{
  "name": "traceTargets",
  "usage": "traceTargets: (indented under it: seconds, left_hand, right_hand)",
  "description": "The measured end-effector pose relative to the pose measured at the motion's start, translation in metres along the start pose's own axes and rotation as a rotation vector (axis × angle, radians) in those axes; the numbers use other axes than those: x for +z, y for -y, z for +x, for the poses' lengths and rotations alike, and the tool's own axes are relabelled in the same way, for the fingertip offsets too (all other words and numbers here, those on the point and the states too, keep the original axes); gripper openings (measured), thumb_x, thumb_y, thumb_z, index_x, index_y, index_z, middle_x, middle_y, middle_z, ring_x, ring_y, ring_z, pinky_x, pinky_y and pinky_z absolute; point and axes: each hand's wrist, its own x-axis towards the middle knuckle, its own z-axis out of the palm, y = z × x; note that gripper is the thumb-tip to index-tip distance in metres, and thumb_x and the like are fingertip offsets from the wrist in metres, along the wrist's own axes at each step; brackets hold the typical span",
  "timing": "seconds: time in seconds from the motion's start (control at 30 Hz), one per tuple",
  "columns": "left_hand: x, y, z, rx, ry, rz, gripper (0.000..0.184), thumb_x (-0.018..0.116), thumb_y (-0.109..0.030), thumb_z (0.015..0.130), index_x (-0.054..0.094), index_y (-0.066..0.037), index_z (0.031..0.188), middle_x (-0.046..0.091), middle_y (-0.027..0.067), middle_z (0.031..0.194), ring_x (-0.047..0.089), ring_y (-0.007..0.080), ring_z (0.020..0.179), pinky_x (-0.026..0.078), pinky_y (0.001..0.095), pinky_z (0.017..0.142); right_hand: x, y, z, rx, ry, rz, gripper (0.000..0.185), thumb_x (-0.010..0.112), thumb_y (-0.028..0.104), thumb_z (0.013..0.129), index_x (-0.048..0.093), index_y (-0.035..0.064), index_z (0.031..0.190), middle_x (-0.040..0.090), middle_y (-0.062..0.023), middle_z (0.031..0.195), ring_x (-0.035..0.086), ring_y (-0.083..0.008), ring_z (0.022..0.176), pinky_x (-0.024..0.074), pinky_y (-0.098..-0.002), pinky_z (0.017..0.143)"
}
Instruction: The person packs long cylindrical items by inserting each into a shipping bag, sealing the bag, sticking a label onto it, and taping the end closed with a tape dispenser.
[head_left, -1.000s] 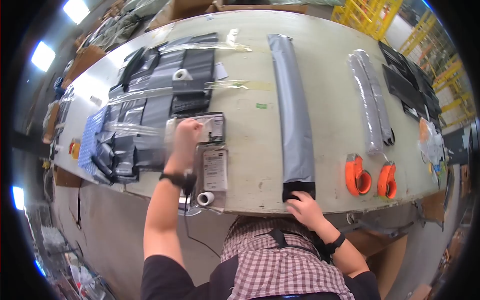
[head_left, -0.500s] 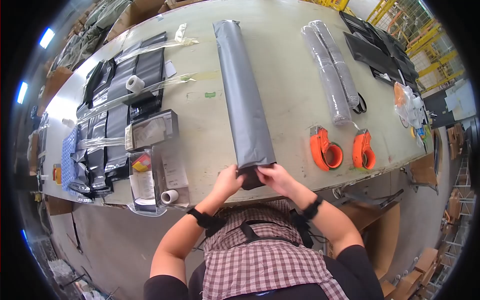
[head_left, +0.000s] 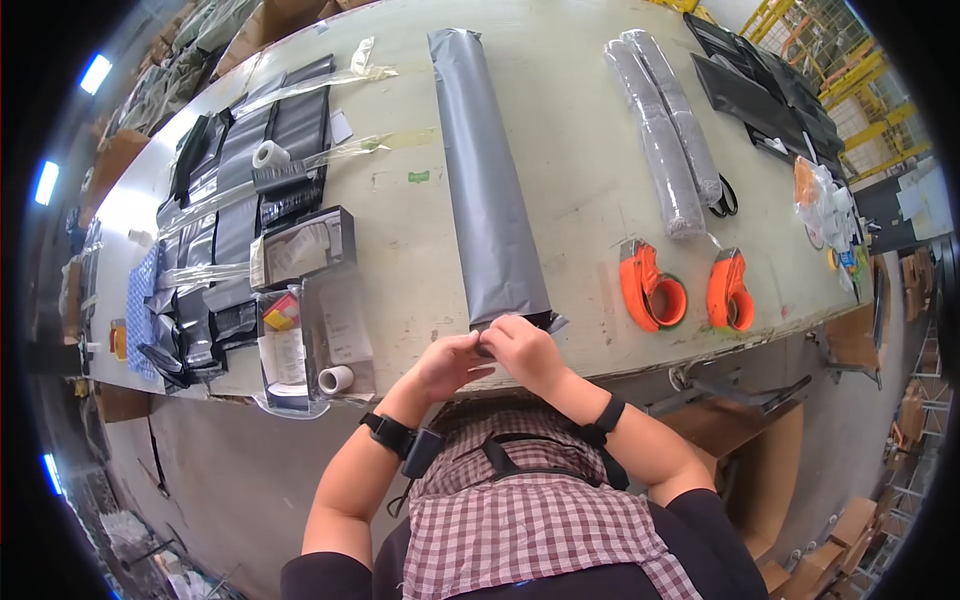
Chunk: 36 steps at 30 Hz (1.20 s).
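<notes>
A long grey plastic mailing bag (head_left: 485,180), filled out into a tube shape, lies on the table with its near end toward me. My right hand (head_left: 525,352) is closed at that end, its fingers pinching the bag's edge. Close beside it, my left hand (head_left: 448,366) has its fingers stretched out toward the right hand, at the bag's near left corner. A small dark corner of the bag sticks out right of my right hand. Most of the folded end is hidden behind my fingers.
Two orange tape dispensers (head_left: 650,288) and two wrapped grey rolls (head_left: 660,135) lie to the right, with black scissors (head_left: 725,197) alongside. Stacked black bags (head_left: 240,155) and an open black box (head_left: 305,250) sit left. The table's edge (head_left: 640,372) runs close to me.
The dark flap that hung out at the bag's near end has been folded in under my hands. My left hand has come off the bag's side, its fingers now straightened.
</notes>
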Motion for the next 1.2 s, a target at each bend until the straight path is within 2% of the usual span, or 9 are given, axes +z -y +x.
traceTargets:
  seconds: [0.33, 0.4, 0.47, 0.57, 0.67, 0.77, 0.9, 1.03, 1.2]
  left_hand:
    - [-0.03, -0.011, -0.004, 0.074, -0.227, 0.464, 0.029, 0.052, -0.03, 0.092, 0.062, -0.004, 0.101, 0.066, 0.0061, 0.094, 0.061, 0.02, 0.087, 0.05, 0.0368, 0.078]
    - [-0.042, -0.032, -0.01, 0.052, -0.278, 0.892, 0.031, 0.056, -0.03, 0.09, 0.063, -0.002, 0.102, 0.066, 0.0088, 0.091, 0.062, 0.0182, 0.082, 0.051, 0.033, 0.07]
    - [-0.015, -0.075, -0.019, 0.139, -0.376, 1.411, 0.032, 0.059, -0.029, 0.088, 0.064, -0.002, 0.105, 0.066, 0.0112, 0.091, 0.063, 0.0201, 0.083, 0.05, 0.0326, 0.071]
    - [0.007, -0.119, 0.006, 1.013, -0.594, 1.658, 0.031, 0.062, -0.022, 0.085, 0.063, -0.006, 0.112, 0.065, 0.0119, 0.106, 0.061, 0.0277, 0.095, 0.049, 0.0343, 0.08]
    - [0.047, -0.153, 0.063, 1.241, -0.408, 2.083, 0.041, 0.053, -0.024, 0.091, 0.053, -0.01, 0.129, 0.048, 0.0126, 0.137, 0.042, 0.0278, 0.129, 0.035, 0.0387, 0.105]
    - [0.049, -0.149, 0.109, 1.113, -0.387, 2.403, 0.052, 0.046, -0.033, 0.095, 0.037, -0.014, 0.142, 0.029, 0.006, 0.151, 0.019, 0.0222, 0.142, 0.019, 0.0437, 0.114]
    - [0.039, -0.147, 0.112, 1.166, -0.224, 2.364, 0.057, 0.043, -0.036, 0.095, 0.028, -0.017, 0.147, 0.018, 0.0033, 0.155, 0.014, 0.021, 0.143, 0.014, 0.0469, 0.114]
    - [0.025, -0.117, 0.081, 1.086, 0.006, 2.573, 0.056, 0.047, -0.028, 0.09, 0.034, -0.02, 0.144, 0.021, 0.0065, 0.154, 0.017, 0.0239, 0.143, 0.016, 0.0472, 0.114]
    - [-0.007, -0.049, 0.01, 0.913, 0.501, 1.77, 0.037, 0.059, -0.013, 0.07, 0.066, -0.002, 0.105, 0.025, 0.006, 0.153, 0.022, 0.027, 0.141, 0.016, 0.0527, 0.113]
  right_hand:
    - [-0.078, 0.0, -0.108, -0.125, 0.265, 0.066, 0.012, 0.061, 0.011, 0.08, 0.054, 0.0069, 0.089, 0.054, -0.0074, 0.083, 0.057, -0.0251, 0.076, 0.0487, -0.0335, 0.065]
    - [-0.099, -0.024, -0.211, 0.144, 0.838, -0.223, 0.016, 0.061, 0.016, 0.083, 0.056, 0.0072, 0.095, 0.058, -0.0086, 0.093, 0.059, -0.0264, 0.088, 0.0508, -0.0346, 0.071]
    - [-0.114, -0.036, -0.3, 0.267, 0.64, -0.176, 0.007, 0.058, 0.009, 0.083, 0.058, 0.0058, 0.09, 0.059, -0.0095, 0.088, 0.06, -0.0273, 0.084, 0.0504, -0.0362, 0.071]
    - [-0.143, -0.041, -0.228, 0.4, 1.057, 0.21, 0.01, 0.057, 0.003, 0.082, 0.061, 0.0054, 0.09, 0.062, -0.0105, 0.089, 0.061, -0.0283, 0.086, 0.0499, -0.0377, 0.075]
    - [-0.127, -0.03, -0.085, 0.167, 0.177, -0.192, 0.037, 0.058, 0.003, 0.078, 0.059, 0.0112, 0.114, 0.057, -0.0143, 0.107, 0.056, -0.0317, 0.098, 0.0474, -0.0383, 0.085]
    - [-0.083, -0.065, -0.012, -0.179, 0.206, -0.733, 0.056, 0.053, 0.007, 0.082, 0.045, 0.0217, 0.136, 0.04, -0.0092, 0.137, 0.043, -0.0243, 0.125, 0.0375, -0.0363, 0.104]
    - [-0.054, -0.081, 0.015, -0.527, 0.191, -0.465, 0.043, 0.054, 0.013, 0.08, 0.057, 0.0163, 0.123, 0.054, -0.0046, 0.129, 0.051, -0.019, 0.12, 0.0397, -0.0347, 0.104]
    - [-0.054, -0.047, 0.006, -0.278, 0.017, 0.012, 0.019, 0.059, 0.008, 0.078, 0.068, 0.0086, 0.095, 0.069, -0.0057, 0.093, 0.067, -0.0193, 0.084, 0.0543, -0.0312, 0.075]
    - [-0.069, -0.013, 0.038, 0.291, -0.133, 0.332, 0.01, 0.069, 0.006, 0.081, 0.068, 0.0024, 0.09, 0.066, -0.0117, 0.075, 0.062, -0.0183, 0.064, 0.0475, -0.0281, 0.058]
